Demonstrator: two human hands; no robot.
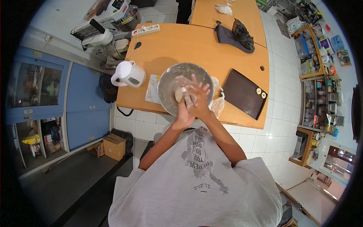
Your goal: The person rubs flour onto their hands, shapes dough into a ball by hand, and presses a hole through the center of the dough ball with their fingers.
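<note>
My left hand [184, 109] and my right hand [199, 99] meet over a steel mixing bowl [167, 79] at the table's near edge. Pale dough or flour coats their fingers. My right hand lies across the left, its upper fingers spread apart; the left fingers are partly covered and blurred. A pale dough lump [178, 95] shows beside my left hand; whether it is held or rests in the bowl, I cannot tell. A clear plastic bag [217, 106] lies right of the bowl. On a dark tray [242, 92] are two small ring-shaped dough pieces [261, 93].
A white kettle [128, 73] and paper sheet [152, 90] are left of the bowl on the wooden table [181, 45]. Behind are a power strip [145, 30] and dark cloth with a black bag [242, 36]. Mixers [98, 38], blue cabinets [85, 102] and crowded shelving [314, 94] line the sides.
</note>
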